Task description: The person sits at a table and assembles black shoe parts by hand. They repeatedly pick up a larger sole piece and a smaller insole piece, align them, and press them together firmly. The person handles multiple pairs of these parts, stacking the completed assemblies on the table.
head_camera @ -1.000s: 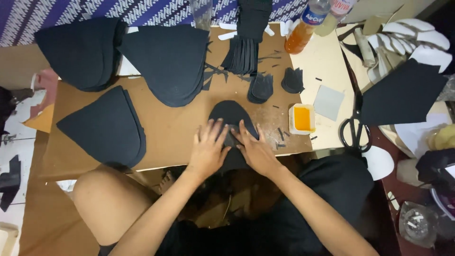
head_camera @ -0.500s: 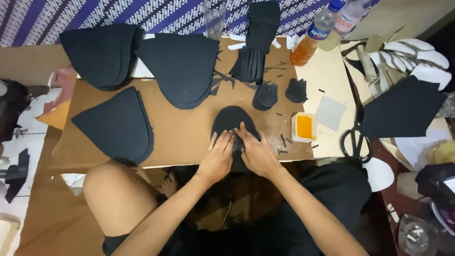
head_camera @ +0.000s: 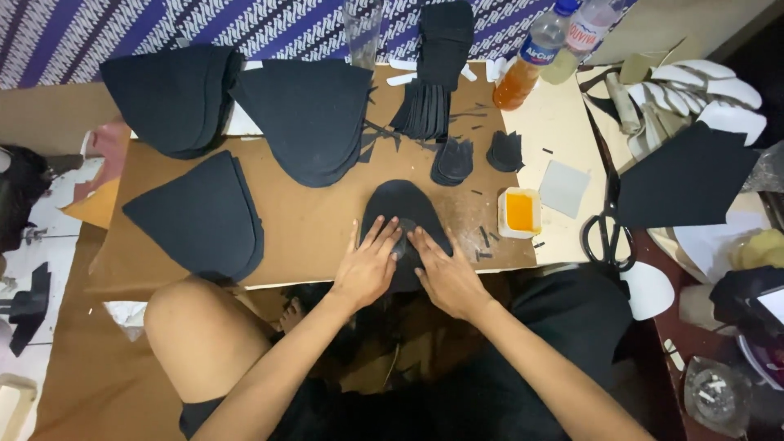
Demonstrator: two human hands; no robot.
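Note:
A rounded black fabric piece (head_camera: 404, 204) lies on the brown cardboard board (head_camera: 310, 220) in front of me. My left hand (head_camera: 367, 265) presses flat on its lower left part, fingers spread. My right hand (head_camera: 441, 269) presses flat on its lower right part. The fingertips of both hands meet near a small grey patch at the piece's middle. Neither hand grips anything.
Stacks of large black cut pieces (head_camera: 314, 114) (head_camera: 204, 216) (head_camera: 175, 94) lie on the board's left and back. Smaller black stacks (head_camera: 453, 159) sit behind. A small tub of orange glue (head_camera: 519, 212), black scissors (head_camera: 608, 220), two bottles (head_camera: 523, 69) and white cut shapes (head_camera: 702, 90) lie to the right.
Both hands stay pressed on the black piece with only slight shifts of the fingers. The view has shifted a little as my head moved.

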